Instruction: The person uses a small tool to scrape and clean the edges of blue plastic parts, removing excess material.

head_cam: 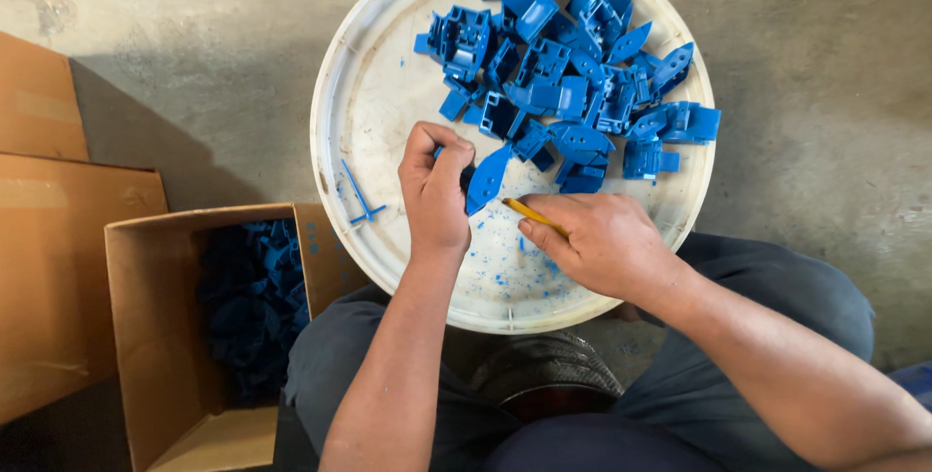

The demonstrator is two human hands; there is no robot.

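The left hand (434, 190) is closed around a blue plastic part (487, 178), pinching it between thumb and fingers so that its pointed, leaf-shaped end sticks out to the right of the knuckles. The part sits just above the white round tray (364, 103), near the tray's middle. Just beside it, the right hand (604, 242) grips a thin yellow tool (533, 216) (a blade or a stick, too slim to tell which), whose tip points up-left toward the lower edge of the held part, close to touching it.

Beyond the hands, a heap of similar blue parts (573, 64) fills the upper right half of the tray. A thin blue offcut (357, 195) lies alone on the tray's left side, and small blue shavings (505, 263) are scattered on the tray between the two wrists. To the left, on the concrete floor (194, 64), an open cardboard box (170, 336) holds more blue parts in shadow. Nothing lies between the tool tip and the held part.

The held part is bright blue, smooth and flat-sided, tapering to a rounded point; its other end is hidden inside the left fingers.
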